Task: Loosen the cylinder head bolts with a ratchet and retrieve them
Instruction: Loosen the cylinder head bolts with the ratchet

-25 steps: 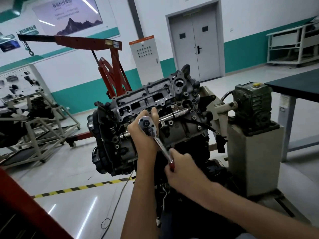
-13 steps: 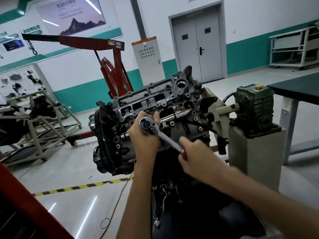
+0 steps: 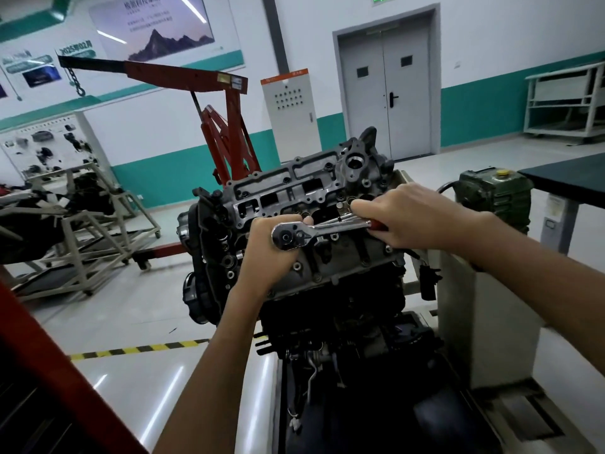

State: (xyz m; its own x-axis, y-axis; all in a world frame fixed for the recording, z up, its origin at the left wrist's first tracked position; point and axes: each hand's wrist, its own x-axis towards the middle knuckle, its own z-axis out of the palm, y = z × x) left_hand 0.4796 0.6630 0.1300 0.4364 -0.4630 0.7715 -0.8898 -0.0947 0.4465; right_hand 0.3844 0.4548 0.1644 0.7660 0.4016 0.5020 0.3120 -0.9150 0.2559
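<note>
Left hand (image 3: 270, 257) is wrapped behind the head of the ratchet (image 3: 314, 232), steadying it at the near edge of the cylinder head (image 3: 284, 181); the bolt beneath is hidden. Right hand (image 3: 404, 221) is clenched round the red handle, which lies level toward the casting's right end. Risk: the socket tilts off under load, rounding the bolt and driving knuckles into the casting.

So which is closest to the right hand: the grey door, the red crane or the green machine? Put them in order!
From the right hand:
1. Green machine, just to its right.
2. Red crane, behind the engine, to the left.
3. Grey door, far back in the wall.
</note>
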